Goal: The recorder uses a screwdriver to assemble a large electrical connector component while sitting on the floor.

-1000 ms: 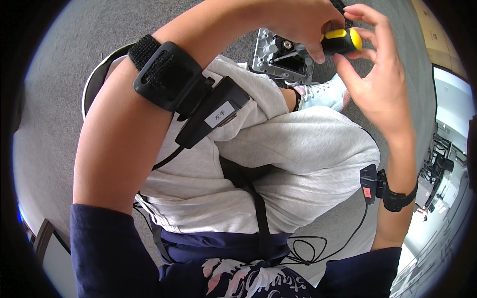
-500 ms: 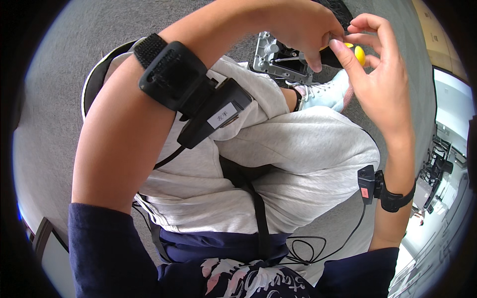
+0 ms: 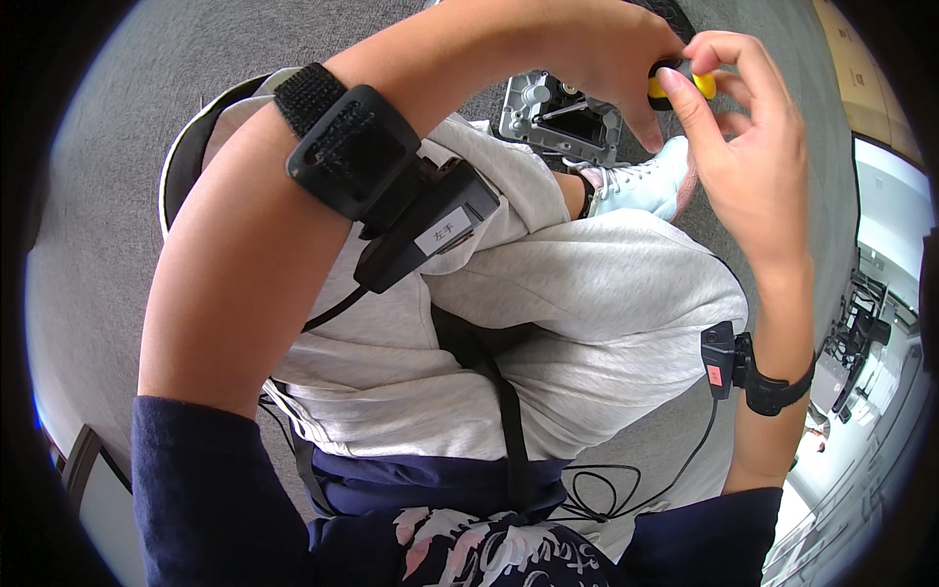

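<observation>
My right hand point(image 3: 748, 142) is closed on the black and yellow handle of a screwdriver point(image 3: 703, 86), thumb on the near side and fingers curled over the far side. My left hand point(image 3: 621, 73) reaches across from the left and lies against the front of that handle. Its thumb is stretched downward, off the handle, and its other fingers are hidden. Just below my left hand, a grey cast-metal housing point(image 3: 523, 122) with round bosses and a dark rectangular opening sits on the floor. A thin metal rod shows over the opening; where it leads is hidden.
Beside the housing rests my white shoe point(image 3: 636, 188) on the grey carpet point(image 3: 108, 215). A black round object point(image 3: 671, 14) lies beyond my left hand. Cables point(image 3: 606, 494) loop by my lap from the wrist devices. Tan cabinets point(image 3: 861, 78) stand at the far right.
My left thumb has come off the screwdriver handle and points downward. The handle has turned more end-on between my hands. More of the metal housing shows.
</observation>
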Available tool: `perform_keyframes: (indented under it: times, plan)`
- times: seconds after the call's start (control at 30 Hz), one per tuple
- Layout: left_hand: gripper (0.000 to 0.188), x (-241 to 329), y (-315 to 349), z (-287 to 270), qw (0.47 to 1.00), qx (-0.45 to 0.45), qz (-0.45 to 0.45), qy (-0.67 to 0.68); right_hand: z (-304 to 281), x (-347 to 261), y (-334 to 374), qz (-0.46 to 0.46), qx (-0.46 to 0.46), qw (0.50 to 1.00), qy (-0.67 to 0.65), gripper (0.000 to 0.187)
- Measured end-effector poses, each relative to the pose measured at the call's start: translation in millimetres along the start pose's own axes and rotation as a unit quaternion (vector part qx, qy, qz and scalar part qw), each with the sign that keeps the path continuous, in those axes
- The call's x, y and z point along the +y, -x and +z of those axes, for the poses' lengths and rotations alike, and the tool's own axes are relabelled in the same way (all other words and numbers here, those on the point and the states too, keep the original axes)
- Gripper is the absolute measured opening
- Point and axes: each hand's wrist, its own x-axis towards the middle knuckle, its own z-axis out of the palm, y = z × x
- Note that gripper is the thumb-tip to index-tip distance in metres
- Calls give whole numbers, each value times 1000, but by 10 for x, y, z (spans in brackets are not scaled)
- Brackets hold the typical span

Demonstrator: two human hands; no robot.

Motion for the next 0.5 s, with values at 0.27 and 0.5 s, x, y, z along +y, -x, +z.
perform_keyframes:
  times: [0.27, 0.5]
  plan:
    - [31, 7, 4, -36, 998, -34, -46, -37, -60, 139, -24, -125, -74, 989, 20, 28]
    - [38, 1, 2, -45, 998, -22, -29, -51, 44, -67, -7, -133, -32, 989, 52, 31]
